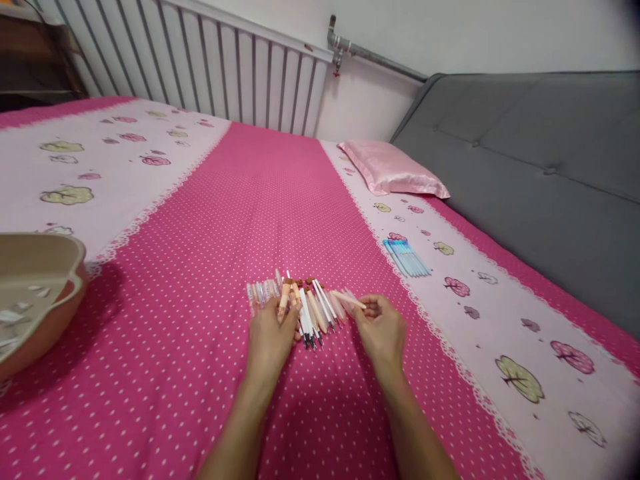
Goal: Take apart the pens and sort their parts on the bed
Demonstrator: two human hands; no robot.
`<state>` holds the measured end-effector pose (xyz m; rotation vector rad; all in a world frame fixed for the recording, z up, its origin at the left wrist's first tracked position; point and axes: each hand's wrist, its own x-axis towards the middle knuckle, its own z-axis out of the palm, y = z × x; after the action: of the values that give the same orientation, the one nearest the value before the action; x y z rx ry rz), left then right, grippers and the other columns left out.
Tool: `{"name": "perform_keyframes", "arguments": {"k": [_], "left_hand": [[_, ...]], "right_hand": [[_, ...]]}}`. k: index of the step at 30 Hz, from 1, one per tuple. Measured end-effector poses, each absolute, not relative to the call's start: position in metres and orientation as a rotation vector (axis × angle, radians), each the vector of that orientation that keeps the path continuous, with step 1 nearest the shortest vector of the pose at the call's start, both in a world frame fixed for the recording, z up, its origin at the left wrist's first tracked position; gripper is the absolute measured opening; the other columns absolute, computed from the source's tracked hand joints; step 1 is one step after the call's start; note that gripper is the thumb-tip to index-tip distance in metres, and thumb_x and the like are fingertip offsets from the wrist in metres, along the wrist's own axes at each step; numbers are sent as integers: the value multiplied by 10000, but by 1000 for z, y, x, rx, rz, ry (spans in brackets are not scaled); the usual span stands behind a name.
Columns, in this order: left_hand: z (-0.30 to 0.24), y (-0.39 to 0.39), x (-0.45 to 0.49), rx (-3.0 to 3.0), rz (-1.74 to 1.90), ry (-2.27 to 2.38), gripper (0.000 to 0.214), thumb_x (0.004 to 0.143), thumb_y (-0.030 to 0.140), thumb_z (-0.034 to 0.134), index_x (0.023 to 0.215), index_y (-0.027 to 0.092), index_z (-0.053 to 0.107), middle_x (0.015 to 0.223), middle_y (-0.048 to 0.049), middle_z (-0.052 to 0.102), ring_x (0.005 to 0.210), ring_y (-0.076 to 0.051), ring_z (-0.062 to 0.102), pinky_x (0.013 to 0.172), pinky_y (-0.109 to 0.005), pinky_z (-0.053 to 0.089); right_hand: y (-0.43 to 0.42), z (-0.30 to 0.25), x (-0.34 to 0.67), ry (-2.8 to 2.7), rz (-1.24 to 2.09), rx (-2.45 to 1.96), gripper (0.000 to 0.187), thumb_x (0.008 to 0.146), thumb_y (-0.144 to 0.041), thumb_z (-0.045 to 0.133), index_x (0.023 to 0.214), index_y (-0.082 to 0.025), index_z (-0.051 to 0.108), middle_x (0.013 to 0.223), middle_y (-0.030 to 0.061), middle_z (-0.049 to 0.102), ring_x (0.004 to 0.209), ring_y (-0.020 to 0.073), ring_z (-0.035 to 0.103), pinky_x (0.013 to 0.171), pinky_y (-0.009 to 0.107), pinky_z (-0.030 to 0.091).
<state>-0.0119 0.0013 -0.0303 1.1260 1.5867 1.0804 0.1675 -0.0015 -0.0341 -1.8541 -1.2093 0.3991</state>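
On my feed, the right hand (383, 328) pinches a slim peach tube (349, 299) by its near end, at the right edge of the pile of pen parts (317, 312); the left hand (269, 335) seems to grip a peach barrel (284, 299) at the pile's left. So held, the tube could swivel loose. The soft bedspread (260, 207) under the pile could dip, rolling the white refills (306, 321) apart. Right beyond the pile: blue pens (409, 259); far left, a basin (40, 257).

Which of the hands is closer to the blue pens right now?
Right. The right hand is nearer the camera and slightly left of the blue pens, not touching them. The left hand is farther off to their left, by the pen parts.
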Motion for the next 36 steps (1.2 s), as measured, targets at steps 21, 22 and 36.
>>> {"name": "perform_keyframes", "arguments": {"k": [21, 22, 36], "left_hand": [[1, -4, -4, 389, 1170, 829, 200, 841, 225, 578, 1009, 139, 642, 1042, -137, 693, 892, -174, 664, 731, -248, 558], [1, -4, -7, 405, 1160, 818, 218, 842, 213, 575, 1034, 133, 641, 1040, -141, 693, 864, -172, 669, 696, -238, 561], [5, -3, -15, 405, 1183, 809, 105, 744, 185, 688, 789, 94, 713, 898, -142, 723, 877, -216, 671, 762, -282, 550]], "right_hand": [[-30, -4, 125, -1206, 1689, -1204, 259, 754, -397, 658, 866, -165, 689, 696, -2, 608, 626, 107, 534, 626, 238, 423], [-30, -4, 127, -1153, 1746, -1176, 267, 776, -405, 636, 876, -164, 693, 685, -6, 592, 606, 97, 517, 610, 229, 414], [-24, 0, 139, -966, 1945, -1081, 291, 727, -407, 690, 827, -136, 726, 619, -16, 555, 540, 70, 466, 572, 208, 396]]}}
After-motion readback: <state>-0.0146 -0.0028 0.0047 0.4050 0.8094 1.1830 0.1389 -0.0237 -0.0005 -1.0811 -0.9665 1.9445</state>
